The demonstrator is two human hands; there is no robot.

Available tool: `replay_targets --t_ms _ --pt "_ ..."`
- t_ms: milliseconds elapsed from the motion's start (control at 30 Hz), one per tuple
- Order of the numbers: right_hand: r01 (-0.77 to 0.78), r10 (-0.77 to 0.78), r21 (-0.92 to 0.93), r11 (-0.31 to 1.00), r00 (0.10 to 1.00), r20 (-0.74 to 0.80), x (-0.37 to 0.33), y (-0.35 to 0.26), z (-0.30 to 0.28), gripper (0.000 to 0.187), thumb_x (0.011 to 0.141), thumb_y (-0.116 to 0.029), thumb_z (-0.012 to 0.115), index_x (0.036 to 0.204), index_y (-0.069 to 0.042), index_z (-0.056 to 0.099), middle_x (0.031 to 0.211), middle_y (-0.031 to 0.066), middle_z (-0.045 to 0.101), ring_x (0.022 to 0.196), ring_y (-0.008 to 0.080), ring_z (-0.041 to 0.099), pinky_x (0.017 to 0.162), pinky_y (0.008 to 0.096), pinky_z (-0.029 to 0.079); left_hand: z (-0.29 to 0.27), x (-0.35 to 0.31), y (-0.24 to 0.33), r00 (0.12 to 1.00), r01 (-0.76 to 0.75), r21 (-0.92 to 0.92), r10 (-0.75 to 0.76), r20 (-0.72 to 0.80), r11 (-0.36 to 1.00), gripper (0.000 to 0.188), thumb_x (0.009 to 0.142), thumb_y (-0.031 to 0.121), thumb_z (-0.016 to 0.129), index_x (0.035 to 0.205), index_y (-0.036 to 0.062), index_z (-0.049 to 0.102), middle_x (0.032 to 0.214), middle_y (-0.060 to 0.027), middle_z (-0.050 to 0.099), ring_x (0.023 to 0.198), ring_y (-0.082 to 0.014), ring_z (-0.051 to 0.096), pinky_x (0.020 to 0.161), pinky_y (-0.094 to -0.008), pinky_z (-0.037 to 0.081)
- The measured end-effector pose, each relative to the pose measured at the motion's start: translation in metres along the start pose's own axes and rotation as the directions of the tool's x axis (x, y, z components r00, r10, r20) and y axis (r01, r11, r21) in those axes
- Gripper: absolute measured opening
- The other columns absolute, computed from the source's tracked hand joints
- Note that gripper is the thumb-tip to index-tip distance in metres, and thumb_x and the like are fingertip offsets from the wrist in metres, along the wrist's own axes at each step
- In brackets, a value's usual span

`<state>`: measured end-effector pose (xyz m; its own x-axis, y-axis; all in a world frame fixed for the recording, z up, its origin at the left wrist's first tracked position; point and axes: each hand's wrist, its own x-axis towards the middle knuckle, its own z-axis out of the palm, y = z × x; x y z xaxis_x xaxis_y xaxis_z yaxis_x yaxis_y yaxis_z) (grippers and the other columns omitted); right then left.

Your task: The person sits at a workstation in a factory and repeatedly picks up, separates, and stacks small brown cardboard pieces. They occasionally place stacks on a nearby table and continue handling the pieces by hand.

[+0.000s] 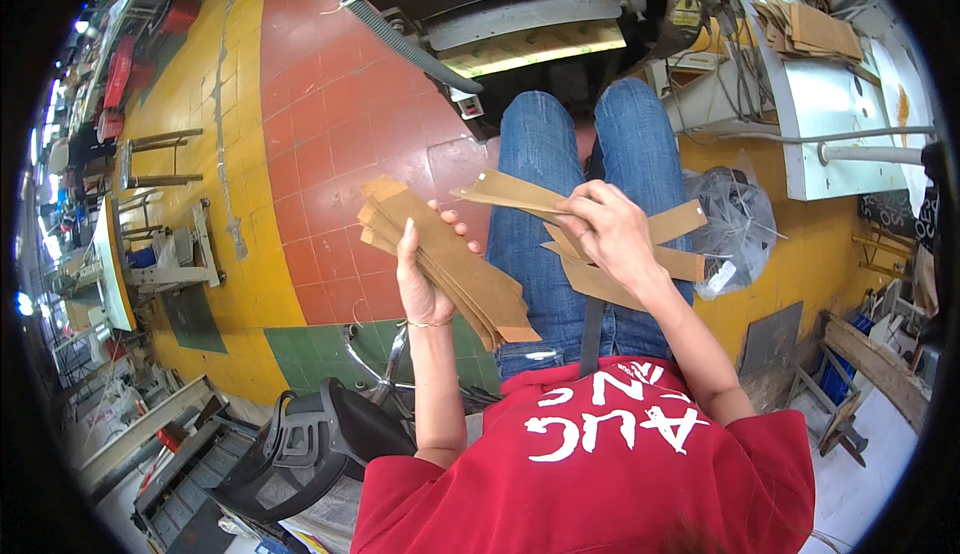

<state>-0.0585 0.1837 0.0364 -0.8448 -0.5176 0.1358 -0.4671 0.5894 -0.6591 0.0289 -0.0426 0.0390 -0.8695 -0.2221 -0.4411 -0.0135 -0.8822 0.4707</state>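
My left hand (pixel 424 292) is wrapped round a fanned stack of brown strips (pixel 450 269), thumb on top and fingertips showing at the far edge. The strips look like flat leather or card pieces; I cannot tell which. Over my lap, my right hand (pixel 610 232) pinches one brown strip (pixel 508 192), whose free end points left toward the stack. Several loose strips (pixel 678 222) lie crossed on my jeans (pixel 640 144) beneath and beside the right hand. Part of them is hidden by that hand.
A dark machine with a roller (pixel 530 29) stands just beyond my knees. On the right, a pale worktable (pixel 830 119) bears more brown pieces (pixel 815 32). A clear plastic bag (pixel 735 229) hangs by my right thigh. A black chair (pixel 345 434) is at the lower left.
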Motion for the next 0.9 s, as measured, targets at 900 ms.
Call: replay_targets --t_ms 900 --pt "-0.500 0.244 0.485 0.717 0.832 0.498 -0.005 -0.054 -0.005 0.031 0.090 -0.030 0.066 0.082 0.000 0.070 0.067 0.0014 0.065 0.060 0.0042 0.056 0.055 0.0229 0.045 -0.001 -0.002 -0.021 0.954 -0.061 0.010 0.056 0.296 0.998 0.054 0.092 0.048 0.053 0.127 0.0088 0.042 0.096 -0.0069 0.051 0.093 -0.0228 0.057 0.084 -0.0451 0.052"
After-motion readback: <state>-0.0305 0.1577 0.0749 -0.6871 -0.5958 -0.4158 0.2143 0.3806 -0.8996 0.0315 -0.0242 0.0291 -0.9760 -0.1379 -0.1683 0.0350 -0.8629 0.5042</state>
